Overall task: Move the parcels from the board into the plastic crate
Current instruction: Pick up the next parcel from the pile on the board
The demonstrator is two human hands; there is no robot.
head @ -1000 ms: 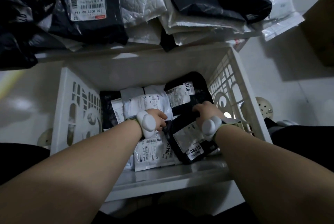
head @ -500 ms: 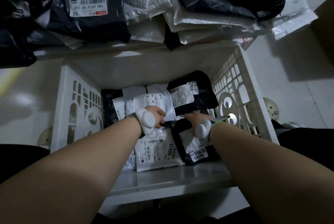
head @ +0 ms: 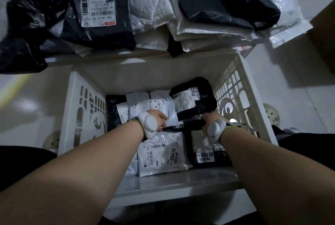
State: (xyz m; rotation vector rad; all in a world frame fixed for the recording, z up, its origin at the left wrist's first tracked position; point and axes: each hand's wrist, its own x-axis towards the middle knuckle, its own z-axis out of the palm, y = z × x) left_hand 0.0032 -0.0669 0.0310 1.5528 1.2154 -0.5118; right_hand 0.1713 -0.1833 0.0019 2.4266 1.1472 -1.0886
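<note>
Both bare forearms extend forward and down. Left hand [head: 159,119] and right hand [head: 211,120] have curled fingers; each wrist carries a white band.

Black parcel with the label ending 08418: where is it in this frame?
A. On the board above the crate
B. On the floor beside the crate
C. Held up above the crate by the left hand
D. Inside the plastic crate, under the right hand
D. The black parcel lies on the crate's bottom, inside the white plastic crate, beside the white 08415 parcel, with the right hand gripping its far edge.
</note>
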